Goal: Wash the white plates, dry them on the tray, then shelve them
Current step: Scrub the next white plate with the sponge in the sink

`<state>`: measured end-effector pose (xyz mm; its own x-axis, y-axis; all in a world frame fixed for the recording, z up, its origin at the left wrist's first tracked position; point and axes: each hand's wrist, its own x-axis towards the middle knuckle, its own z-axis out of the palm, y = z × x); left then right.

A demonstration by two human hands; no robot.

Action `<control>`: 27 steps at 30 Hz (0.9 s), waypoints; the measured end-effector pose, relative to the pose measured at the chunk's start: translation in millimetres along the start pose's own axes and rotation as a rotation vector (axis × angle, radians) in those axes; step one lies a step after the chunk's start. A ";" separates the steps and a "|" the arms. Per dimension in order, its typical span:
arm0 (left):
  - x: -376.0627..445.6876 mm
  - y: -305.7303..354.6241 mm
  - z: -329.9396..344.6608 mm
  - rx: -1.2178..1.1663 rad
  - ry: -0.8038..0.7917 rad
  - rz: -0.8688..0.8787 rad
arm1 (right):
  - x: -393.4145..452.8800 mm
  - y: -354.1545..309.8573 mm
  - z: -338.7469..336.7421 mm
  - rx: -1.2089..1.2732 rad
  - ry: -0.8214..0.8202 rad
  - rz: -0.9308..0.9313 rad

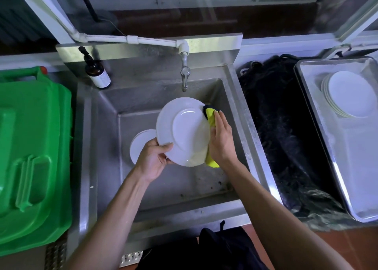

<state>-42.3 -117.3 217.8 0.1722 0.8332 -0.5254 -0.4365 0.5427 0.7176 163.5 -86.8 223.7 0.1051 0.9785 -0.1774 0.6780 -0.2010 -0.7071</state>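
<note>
Plate (180,126), white, held tilted over the steel sink (233,106), below the tap (184,73). Left hand (152,159) grips its near-left rim, thumb on the upper face, fingers curled under. Right hand (222,141) holds a yellow cloth (210,116) with a dark edge, pressed against the plate's right rim; cloth shows above and below the hand. No water visible from the tap.

More white plates (139,147) lie stacked in the sink basin, left of and partly under the held plate. Dirt specks on the basin floor near the front wall.

Brown pump bottle (96,71) stands on the far-left corner of the sink ledge. White pipe (131,39) runs along the far edge to the tap.

Green plastic bin (34,147) sits left of the sink. To the right, a heap of dark netting (286,136), then a metal tray (319,126) carrying a stack of white plates (347,94) at its far end, well apart from the sink.
</note>
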 end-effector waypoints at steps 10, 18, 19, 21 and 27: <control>5.5 5.6 -9.4 0.245 -0.097 -0.112 | 6.9 -27.1 7.6 -0.151 0.088 -0.113; 11.6 19.4 -4.2 0.474 -0.124 -0.074 | -2.1 -30.6 20.4 -0.206 0.092 -0.269; 12.2 21.5 0.0 0.535 -0.122 -0.060 | -2.9 -29.5 17.0 -0.189 0.095 -0.261; 16.4 24.5 8.7 0.653 -0.128 -0.050 | -5.6 -23.5 8.4 -0.159 0.118 -0.245; 35.0 34.3 55.2 1.238 -0.089 0.096 | -3.7 13.6 -26.6 -0.173 0.225 -0.200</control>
<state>-2.6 -63.7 249.3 0.2658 0.8533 -0.4487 0.6668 0.1734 0.7248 191.6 -92.0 232.9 0.1025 0.9872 0.1219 0.8124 -0.0124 -0.5830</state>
